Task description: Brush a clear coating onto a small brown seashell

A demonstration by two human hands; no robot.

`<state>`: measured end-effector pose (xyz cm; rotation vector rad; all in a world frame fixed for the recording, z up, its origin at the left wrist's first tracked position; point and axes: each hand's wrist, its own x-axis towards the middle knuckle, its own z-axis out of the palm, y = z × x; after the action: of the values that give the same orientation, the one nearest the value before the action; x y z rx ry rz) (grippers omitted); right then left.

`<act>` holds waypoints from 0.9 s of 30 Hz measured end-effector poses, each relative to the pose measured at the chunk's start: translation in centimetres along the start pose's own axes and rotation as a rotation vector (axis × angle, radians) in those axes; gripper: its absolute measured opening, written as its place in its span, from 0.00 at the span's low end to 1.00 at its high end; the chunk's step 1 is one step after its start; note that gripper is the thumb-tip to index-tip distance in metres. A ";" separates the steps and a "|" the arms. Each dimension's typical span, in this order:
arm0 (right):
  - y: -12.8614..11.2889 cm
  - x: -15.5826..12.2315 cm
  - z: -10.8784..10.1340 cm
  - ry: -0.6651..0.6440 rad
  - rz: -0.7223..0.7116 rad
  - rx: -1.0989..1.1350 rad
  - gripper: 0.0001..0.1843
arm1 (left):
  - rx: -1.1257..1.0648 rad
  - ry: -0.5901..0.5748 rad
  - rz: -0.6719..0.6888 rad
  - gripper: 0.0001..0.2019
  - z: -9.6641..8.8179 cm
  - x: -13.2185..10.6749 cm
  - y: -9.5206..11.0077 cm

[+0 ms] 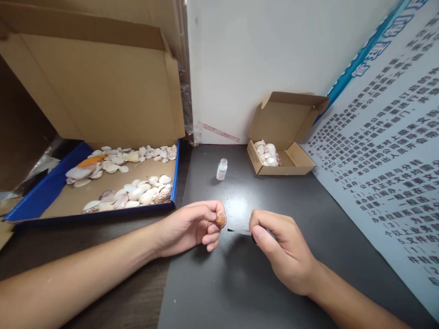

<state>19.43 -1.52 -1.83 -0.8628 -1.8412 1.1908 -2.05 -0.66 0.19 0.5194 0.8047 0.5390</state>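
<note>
In the middle of the head view, my left hand (195, 226) pinches a small round brown-and-orange shell (221, 220) between thumb and fingers. To its right, my right hand (283, 249) is closed around the black handle of a small brush (240, 232). The brush's thin pale stem points left and ends in a dark tip, close to the shell but apart from it. Much of the handle is hidden in my fist. Behind both hands, an uncapped small clear bottle (222, 170) with a label stands upright on the dark tabletop (206, 292).
A large open cardboard box (58, 201) with blue sides holds many pale shells (137, 192) at the left. At the back right sits a smaller open box (281, 170) with white shells (267, 153). A printed panel (387, 183) leans along the right side.
</note>
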 end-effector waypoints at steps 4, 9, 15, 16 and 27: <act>0.0 -0.1 -0.1 -0.010 -0.040 0.026 0.14 | -0.003 -0.001 -0.006 0.03 -0.2 0.0 0.0; 0.0 -0.3 -0.1 -0.044 -0.013 0.008 0.13 | 0.003 -0.005 -0.011 0.03 -0.2 0.1 0.0; 0.0 0.0 -0.1 -0.012 -0.034 0.016 0.14 | 0.009 -0.014 -0.011 0.04 -0.2 0.1 0.1; 0.0 0.0 -0.1 -0.023 -0.046 0.023 0.13 | 0.007 -0.010 -0.012 0.04 -0.2 0.1 0.0; 0.0 0.0 -0.1 -0.024 -0.051 0.022 0.14 | 0.005 -0.005 -0.011 0.03 -0.2 0.0 -0.1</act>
<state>19.51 -1.49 -1.80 -0.7881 -1.8548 1.1926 -2.19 -0.65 0.03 0.5206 0.8036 0.5250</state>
